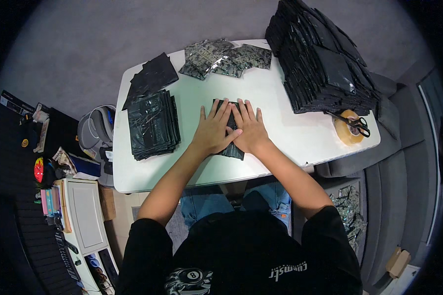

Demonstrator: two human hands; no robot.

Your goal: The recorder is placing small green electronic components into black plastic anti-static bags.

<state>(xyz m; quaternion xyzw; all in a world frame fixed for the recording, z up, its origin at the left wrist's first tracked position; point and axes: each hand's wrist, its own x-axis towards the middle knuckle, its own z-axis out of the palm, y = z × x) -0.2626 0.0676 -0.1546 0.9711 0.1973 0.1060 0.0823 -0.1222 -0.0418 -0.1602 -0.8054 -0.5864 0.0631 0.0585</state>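
Observation:
Both my left hand (pixel 215 129) and my right hand (pixel 251 127) lie flat, fingers spread, on a black plastic packet (pixel 232 150) at the middle of the white table (pixel 280 147). My thumbs cross over it, and much of the packet is hidden beneath my palms. Left of my hands stands a pile of black plastic packets (pixel 151 125), with flat black bags (pixel 153 75) behind it. Several camouflage-patterned packets in clear, shiny wrap (pixel 225 57) lie along the far edge.
A tall stack of black packets (pixel 317 62) fills the back right of the table. Black-handled scissors (pixel 360 125) rest on a roll of clear tape (pixel 345 132) near the right edge. More shiny patterned packets (pixel 349 214) lie low beside the grey sofa (pixel 387 184).

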